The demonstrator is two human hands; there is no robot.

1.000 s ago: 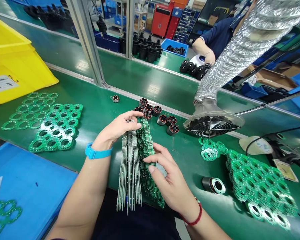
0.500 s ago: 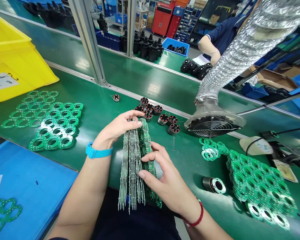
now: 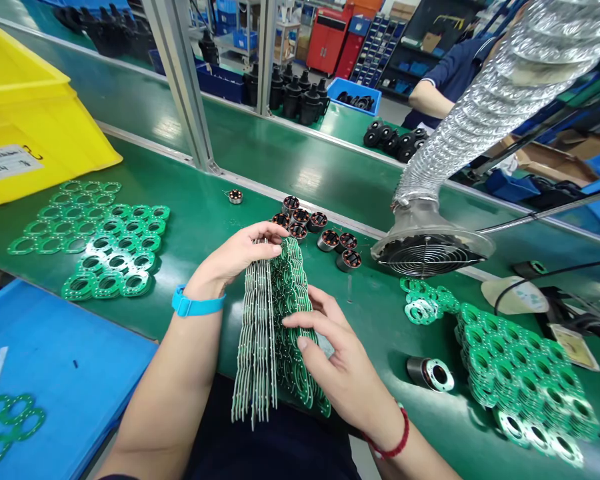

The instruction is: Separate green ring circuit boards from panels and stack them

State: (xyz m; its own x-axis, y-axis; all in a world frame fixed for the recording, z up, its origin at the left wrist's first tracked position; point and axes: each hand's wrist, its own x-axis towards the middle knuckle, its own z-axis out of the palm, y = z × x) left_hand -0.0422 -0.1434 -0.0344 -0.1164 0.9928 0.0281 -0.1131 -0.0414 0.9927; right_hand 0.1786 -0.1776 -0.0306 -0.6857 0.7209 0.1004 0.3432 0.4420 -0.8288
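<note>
White label (image 3: 9,162) on yellow bin (image 3: 40,127), handwritten marks resembling "14", printed line above too blurred to read, no other legible text, number or brand on bench, boards or boxes

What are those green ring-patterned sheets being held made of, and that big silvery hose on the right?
The stack of green ring-patterned panels in the left hand looks like rigid circuit board: glossy green coating, silvery spots, thin pale edges. The silvery ribbed hose looks like crinkled aluminium foil ducting, shiny and ridged, though metallised plastic is possible.
</note>
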